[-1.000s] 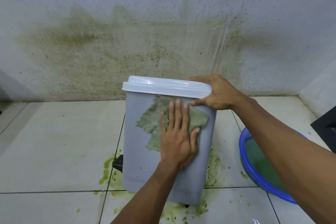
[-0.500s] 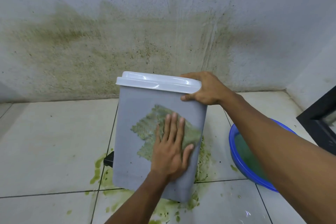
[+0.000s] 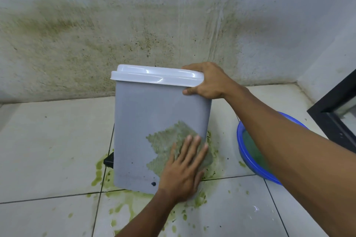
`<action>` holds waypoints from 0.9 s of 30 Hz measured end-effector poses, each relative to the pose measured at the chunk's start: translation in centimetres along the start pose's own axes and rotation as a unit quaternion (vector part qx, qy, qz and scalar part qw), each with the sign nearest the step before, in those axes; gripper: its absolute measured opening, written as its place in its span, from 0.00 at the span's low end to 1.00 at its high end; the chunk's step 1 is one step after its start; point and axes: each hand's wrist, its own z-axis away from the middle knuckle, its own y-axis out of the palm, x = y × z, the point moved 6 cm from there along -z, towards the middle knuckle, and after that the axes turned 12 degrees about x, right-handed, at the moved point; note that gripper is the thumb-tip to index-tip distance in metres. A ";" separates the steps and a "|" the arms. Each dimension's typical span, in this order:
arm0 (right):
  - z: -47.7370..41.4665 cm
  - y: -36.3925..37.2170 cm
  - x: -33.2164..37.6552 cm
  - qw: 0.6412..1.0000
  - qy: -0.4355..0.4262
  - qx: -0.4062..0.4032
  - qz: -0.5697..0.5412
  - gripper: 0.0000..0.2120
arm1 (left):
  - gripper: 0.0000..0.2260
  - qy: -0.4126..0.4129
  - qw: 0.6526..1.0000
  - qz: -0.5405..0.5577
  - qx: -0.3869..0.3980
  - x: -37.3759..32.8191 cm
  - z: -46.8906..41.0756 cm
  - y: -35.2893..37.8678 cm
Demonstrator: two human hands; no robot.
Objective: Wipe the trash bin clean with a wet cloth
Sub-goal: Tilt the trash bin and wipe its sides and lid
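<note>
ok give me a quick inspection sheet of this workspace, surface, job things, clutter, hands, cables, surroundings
surface: pale tiled floor, green slime puddles and splashes around the bin's base.
job's things: grey trash bin with white lid shut, tilted; green-stained cloth pressed flat on its lower front; blue basin with greenish water to the right.
clutter: nothing seen besides the bin's black pedal at lower left.
grippers: left hand flat on the cloth, blurred by motion; right hand grips the lid's right corner.
cables: nothing seen.
surroundings: grey wall with green-brown stains and specks; black-framed object at right edge.
</note>
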 end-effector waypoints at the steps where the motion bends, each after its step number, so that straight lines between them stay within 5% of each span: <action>1: 0.0 0.1 0.0 1.000 -0.001 -0.001 -0.001 0.34 | 0.31 0.035 0.999 -0.022 0.012 0.3 1.7 0.6; 4: -0.1 0.2 0.0 1.000 0.000 -0.004 -0.004 0.34 | 0.32 0.023 1.000 -0.004 0.004 3.9 2.7 0.0; 9: -0.5 0.2 -0.1 1.000 -0.007 -0.007 -0.008 0.33 | 0.33 -0.190 0.974 0.115 -0.037 6.3 -3.2 -3.1; 17: -1.8 0.3 -1.0 1.000 -0.016 -0.007 -0.022 0.31 | 0.32 -0.043 0.998 0.052 -0.003 3.2 1.6 -0.1; 23: -2.2 0.4 -1.2 0.999 -0.015 -0.014 -0.028 0.31 | 0.34 -0.209 0.969 0.130 -0.036 5.8 -2.6 -2.2; 27: -2.2 0.3 -1.3 0.999 -0.014 -0.011 -0.035 0.32 | 0.34 -0.172 0.977 0.124 -0.021 2.8 -2.1 -1.0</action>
